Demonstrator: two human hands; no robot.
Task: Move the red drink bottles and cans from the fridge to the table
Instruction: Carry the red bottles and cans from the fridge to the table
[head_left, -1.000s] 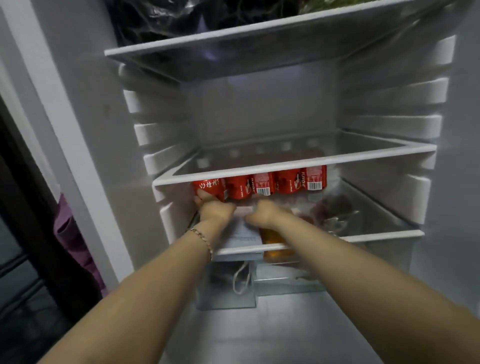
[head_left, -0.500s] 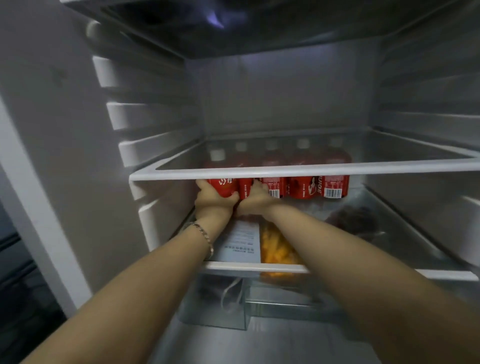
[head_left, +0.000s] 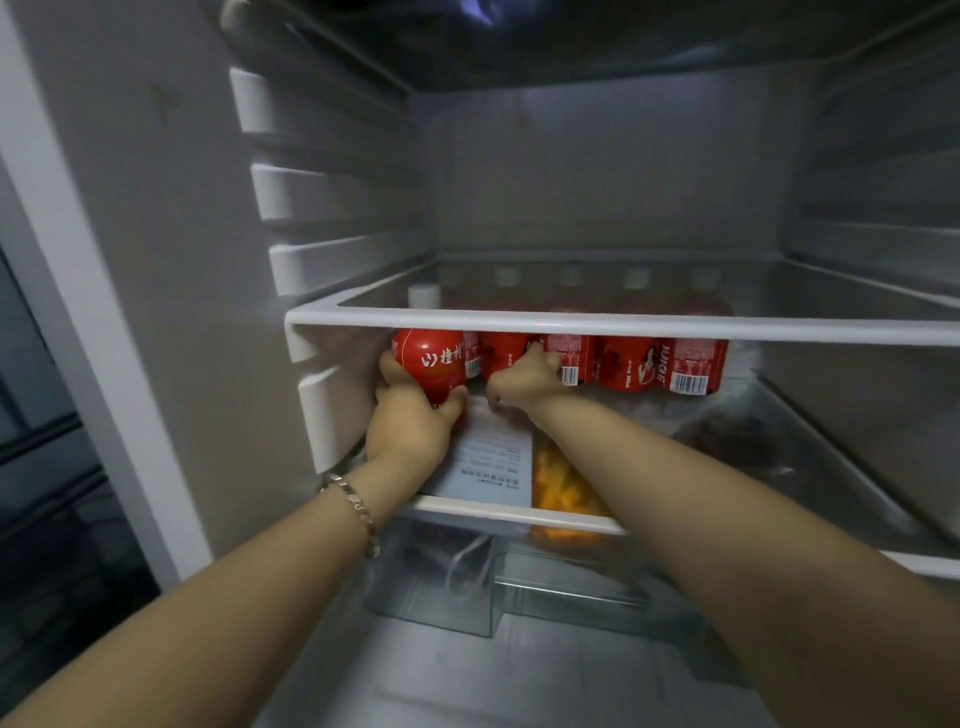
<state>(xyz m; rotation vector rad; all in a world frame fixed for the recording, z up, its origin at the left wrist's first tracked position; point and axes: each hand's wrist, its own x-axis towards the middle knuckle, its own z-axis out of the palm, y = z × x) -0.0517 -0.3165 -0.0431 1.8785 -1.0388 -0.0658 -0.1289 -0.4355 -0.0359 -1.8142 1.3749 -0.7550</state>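
Both bare arms reach forward and slightly up into the open fridge, forearms almost parallel. The left hand, with a chain bracelet on its wrist, cups the leftmost red bottle from below, thumb on its left side and fingers curled round its right. This bottle tilts forward out of the row. The right hand is beside it, its fingers curled round the second red bottle, with the tips wedged against the third.

Five red bottles with white caps stand in one row along the back edge of the lower glass shelf, from its back left corner to about the middle. The other three stand untouched to the right.

On the same shelf, nearer the front edge, lie one printed paper sheet, one bag of orange food and one dark bag. An upper glass shelf with a white rim sits just above the caps, and a clear drawer sits below. The fridge walls are white and ribbed, and the room to the left is dark.
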